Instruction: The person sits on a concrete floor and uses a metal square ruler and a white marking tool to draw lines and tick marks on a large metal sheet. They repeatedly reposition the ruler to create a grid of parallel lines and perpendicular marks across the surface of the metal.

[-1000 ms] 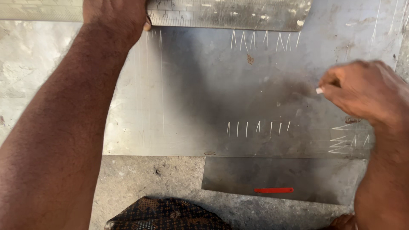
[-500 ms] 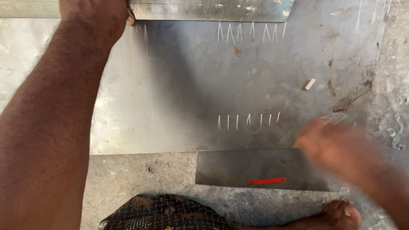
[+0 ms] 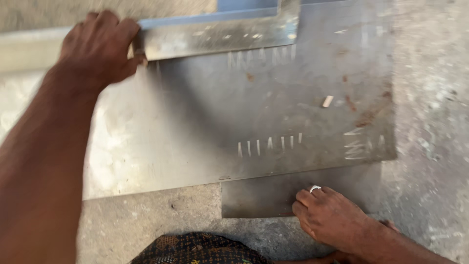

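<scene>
My left hand (image 3: pixel 100 49) is at the top left, fingers curled over the end of a long metal straightedge (image 3: pixel 220 36) that lies along the far edge of a large steel sheet (image 3: pixel 205 127). My right hand (image 3: pixel 332 217) rests low on the right, fingers bent down on a smaller dark metal plate (image 3: pixel 254 198) that sticks out from under the sheet's near edge. What is under those fingers is hidden. A short white piece of chalk (image 3: pixel 327 101) lies loose on the sheet, apart from both hands.
Rows of short chalk ticks (image 3: pixel 268 145) mark the sheet in the middle, near the straightedge and at the right edge. Rough concrete floor (image 3: pixel 430 98) surrounds the sheet. A dark patterned cloth (image 3: pixel 200 249) on my lap fills the bottom centre.
My right hand left the chalk on the sheet and dropped to the small dark plate, now covering the spot where a red stick lay. The view shifted right; my left hand stayed on the straightedge.
</scene>
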